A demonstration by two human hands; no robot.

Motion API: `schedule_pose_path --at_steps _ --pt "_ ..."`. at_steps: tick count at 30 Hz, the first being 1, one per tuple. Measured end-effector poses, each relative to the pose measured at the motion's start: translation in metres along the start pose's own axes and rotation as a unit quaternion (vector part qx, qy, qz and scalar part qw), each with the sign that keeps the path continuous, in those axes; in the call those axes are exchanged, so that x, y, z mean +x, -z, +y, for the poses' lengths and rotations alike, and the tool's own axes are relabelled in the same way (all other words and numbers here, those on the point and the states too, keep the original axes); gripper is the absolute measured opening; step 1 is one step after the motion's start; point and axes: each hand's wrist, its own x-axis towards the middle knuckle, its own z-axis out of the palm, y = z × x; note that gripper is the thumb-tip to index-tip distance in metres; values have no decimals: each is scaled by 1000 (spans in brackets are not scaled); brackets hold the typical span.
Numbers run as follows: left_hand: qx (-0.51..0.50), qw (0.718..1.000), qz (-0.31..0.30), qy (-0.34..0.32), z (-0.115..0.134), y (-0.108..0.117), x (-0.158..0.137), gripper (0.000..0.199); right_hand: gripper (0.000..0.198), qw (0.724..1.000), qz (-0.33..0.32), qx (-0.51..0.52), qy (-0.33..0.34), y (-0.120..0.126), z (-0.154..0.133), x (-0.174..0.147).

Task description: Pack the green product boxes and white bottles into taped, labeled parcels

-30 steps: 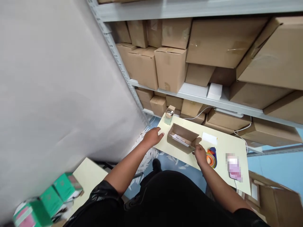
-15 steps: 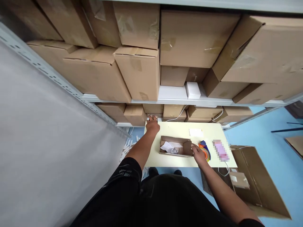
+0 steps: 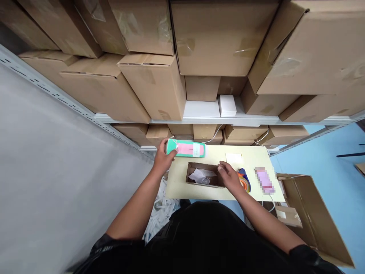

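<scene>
Thumb and fingers of the left hand (image 3: 163, 156) pinch one end of a slim green-and-pink pack (image 3: 186, 148) in the head view; the pack reaches rightward from that grip, nearly level, at the far side of a pale table (image 3: 178, 184); whether its underside touches the tabletop cannot be told. Nearer the wearer and to the right of the left-hand grip stands an open cardboard box (image 3: 207, 166), crumpled white paper (image 3: 199, 176) lying inside; the right hand (image 3: 229, 178) bends its fingers at the box's right end, though whether they pinch the rim or merely rest there is unclear; a tape dispenser (image 3: 244, 181) sits just right of that hand, a white card (image 3: 234, 158) beyond it.

Held by one end, the pack likely wants a firm pinch, as its free end may dip; a flat thumb should spare its face from creasing; the right hand does best to steady the box lightly, without bowing the cardboard inward; the loose paper, easily snagged, deserves watching.
</scene>
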Motion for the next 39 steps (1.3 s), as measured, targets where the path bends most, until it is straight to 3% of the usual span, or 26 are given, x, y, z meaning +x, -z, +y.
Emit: schedule_pose_path --at_steps 3,5,8,11,14,18,22,25,28,30,32,35,37,39 --pt "-125 986 -90 57 5 -20 -45 72 57 996 -38 72 -46 -6 -7 -2" --pt "-145 981 -105 77 1 -37 -69 60 51 996 -11 61 -71 -2 -4 -8" --pt "-103 982 -130 91 -10 -54 -90 33 46 996 29 -42 -74 7 8 -20" --pt "-23 985 -147 87 -18 -57 -94 20 46 988 32 -129 -78 12 19 -25" --pt "41 983 -165 69 -22 -56 -88 21 43 979 15 -184 -80 10 30 -24" --pt "103 980 -165 -29 -30 -61 -80 17 41 962 5 -274 -22 2 50 -23" --pt "182 959 -192 -97 -46 -69 -81 17 41 941 11 -336 22 -9 68 -25" --pt "205 959 -167 -98 -57 -67 -85 34 58 940 37 -337 34 -12 74 -26" --pt "164 976 -112 -90 -66 -61 -86 33 60 944 95 -310 55 -5 78 -24" --pt "117 987 -94 -64 -75 -59 -86 40 65 949 139 -280 38 2 84 -23" --pt "51 993 -104 14 -86 -61 -88 56 74 965 149 -213 -42 6 92 -24" --pt "-76 965 -170 185 -102 -72 -95 65 74 980 80 -51 -177 -3 104 -30" --pt "-139 941 -203 233 -109 -80 -101 58 70 982 39 27 -183 -15 109 -33" --pt "-158 941 -204 219 -114 -86 -106 54 70 984 34 62 -161 -25 109 -34"
